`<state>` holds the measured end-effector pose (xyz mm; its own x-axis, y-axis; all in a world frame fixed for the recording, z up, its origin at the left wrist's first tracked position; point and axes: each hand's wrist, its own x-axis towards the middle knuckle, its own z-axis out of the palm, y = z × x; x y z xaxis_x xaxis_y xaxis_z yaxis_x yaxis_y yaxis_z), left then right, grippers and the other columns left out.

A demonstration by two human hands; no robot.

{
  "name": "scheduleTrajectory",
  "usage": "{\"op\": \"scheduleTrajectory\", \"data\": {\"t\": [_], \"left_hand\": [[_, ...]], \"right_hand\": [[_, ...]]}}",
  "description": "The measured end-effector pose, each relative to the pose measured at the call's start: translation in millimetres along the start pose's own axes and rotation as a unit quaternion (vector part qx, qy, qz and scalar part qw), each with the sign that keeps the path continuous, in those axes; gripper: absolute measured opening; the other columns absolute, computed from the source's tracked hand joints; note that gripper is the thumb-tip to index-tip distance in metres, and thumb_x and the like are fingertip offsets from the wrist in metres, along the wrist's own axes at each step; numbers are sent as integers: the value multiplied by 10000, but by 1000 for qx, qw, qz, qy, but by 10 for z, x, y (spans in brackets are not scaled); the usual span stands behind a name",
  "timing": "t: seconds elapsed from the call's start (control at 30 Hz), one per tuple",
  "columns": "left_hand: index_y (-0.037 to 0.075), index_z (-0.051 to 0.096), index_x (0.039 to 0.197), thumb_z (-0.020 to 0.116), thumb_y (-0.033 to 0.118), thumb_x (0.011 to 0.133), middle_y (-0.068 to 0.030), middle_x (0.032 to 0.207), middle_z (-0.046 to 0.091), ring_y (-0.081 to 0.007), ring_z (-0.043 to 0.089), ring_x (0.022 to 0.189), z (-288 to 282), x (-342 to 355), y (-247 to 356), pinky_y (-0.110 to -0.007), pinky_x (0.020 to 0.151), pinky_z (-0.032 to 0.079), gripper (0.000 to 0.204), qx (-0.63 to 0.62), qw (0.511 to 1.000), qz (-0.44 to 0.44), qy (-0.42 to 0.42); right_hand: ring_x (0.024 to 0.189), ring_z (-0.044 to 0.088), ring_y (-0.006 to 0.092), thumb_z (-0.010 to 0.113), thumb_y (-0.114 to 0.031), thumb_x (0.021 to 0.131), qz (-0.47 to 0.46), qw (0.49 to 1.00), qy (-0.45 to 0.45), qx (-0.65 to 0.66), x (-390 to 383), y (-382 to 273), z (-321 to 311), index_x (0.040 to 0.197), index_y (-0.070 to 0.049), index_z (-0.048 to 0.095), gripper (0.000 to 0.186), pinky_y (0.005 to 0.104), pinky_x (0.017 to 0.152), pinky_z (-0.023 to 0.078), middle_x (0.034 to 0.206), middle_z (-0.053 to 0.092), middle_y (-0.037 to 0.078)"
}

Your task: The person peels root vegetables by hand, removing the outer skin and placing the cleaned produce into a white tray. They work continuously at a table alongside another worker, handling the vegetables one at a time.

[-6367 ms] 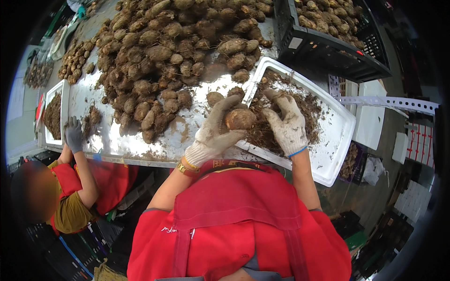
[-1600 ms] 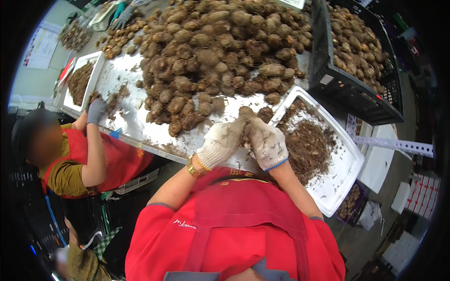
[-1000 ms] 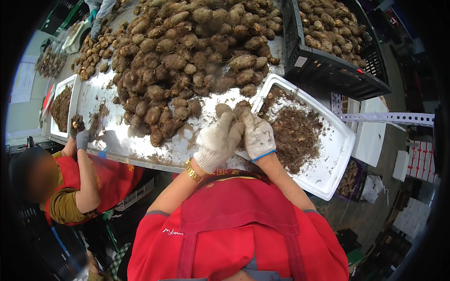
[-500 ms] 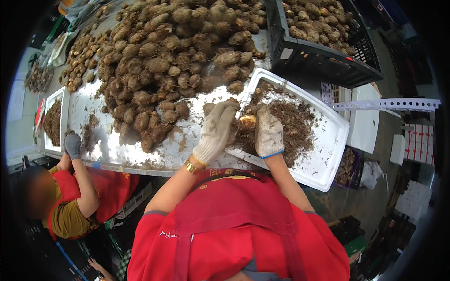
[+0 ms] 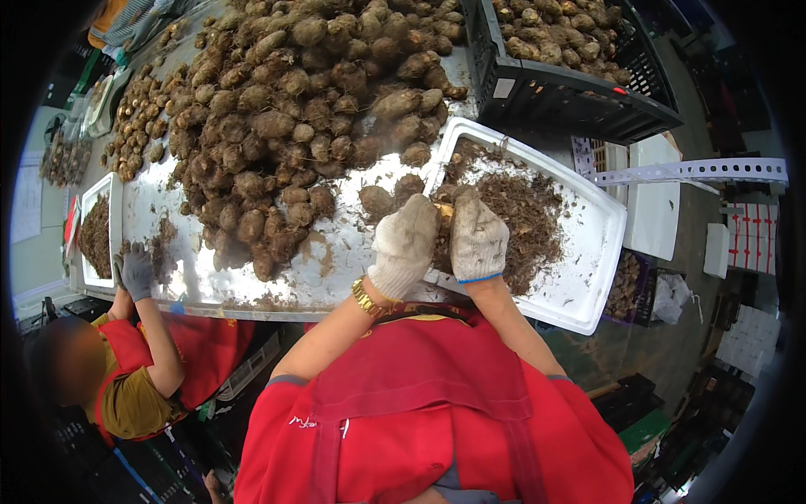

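Observation:
My left hand, in a pale knit work glove with a gold watch at the wrist, is closed around a hairy brown taro, mostly hidden between my two hands. My right hand, in a similar glove with a blue hem, is closed right beside it, its thumb side toward the taro; whatever it grips is hidden. Both hands are at the left edge of a white foam tray, with brown peelings in it. Two loose taros lie just beyond my left hand.
A big heap of taros covers the metal table. A black crate of taros stands at the far right, near a perforated white metal bar. On the left, a co-worker's gloved hands work beside another white tray.
My left hand has come down and right, closer to my right hand, and covers more of the taro. The pale cut face shows less. The co-worker's hands have shifted slightly.

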<state>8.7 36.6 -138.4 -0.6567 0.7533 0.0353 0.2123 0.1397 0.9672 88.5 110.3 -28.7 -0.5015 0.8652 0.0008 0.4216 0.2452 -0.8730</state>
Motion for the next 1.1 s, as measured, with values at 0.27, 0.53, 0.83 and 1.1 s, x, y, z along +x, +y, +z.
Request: {"op": "scheduleTrajectory", "data": {"t": [0.27, 0.53, 0.83, 1.1], "left_hand": [[-17, 457, 1324, 560, 160, 879, -225, 1217, 553, -279, 541, 1158, -147, 28, 61, -399, 977, 430, 489, 222, 945, 238, 38], [16, 598, 1156, 567, 166, 933, -49, 888, 621, -133, 611, 801, -515, 274, 1004, -266, 703, 507, 270, -111, 985, -98, -93], [-12, 657, 1011, 623, 65, 870, -146, 958, 667, -256, 662, 833, -615, 268, 1110, -320, 714, 527, 164, 94, 982, 128, -102], [31, 631, 988, 600, 97, 866, -140, 875, 643, -283, 651, 758, -607, 281, 1013, -354, 661, 519, 142, 126, 969, 168, -129]], "right_hand": [[613, 594, 206, 439, -194, 960, -133, 988, 72, 11, 16, 193, 78, 949, -21, 583, 225, 324, 519, 468, 741, 621, 94], [503, 521, 149, 429, -348, 1006, -118, 989, 78, -36, 129, 242, -57, 729, -46, 578, 437, 292, 425, 389, 561, 534, 60], [461, 538, 242, 521, -88, 899, -117, 973, -15, -197, 87, 373, -90, 961, -8, 570, 113, 350, 372, 444, 638, 571, 136], [489, 579, 259, 607, -39, 820, -59, 976, -99, -182, -42, 470, -158, 1087, 37, 530, 288, 329, 373, 465, 640, 579, 143]]}}
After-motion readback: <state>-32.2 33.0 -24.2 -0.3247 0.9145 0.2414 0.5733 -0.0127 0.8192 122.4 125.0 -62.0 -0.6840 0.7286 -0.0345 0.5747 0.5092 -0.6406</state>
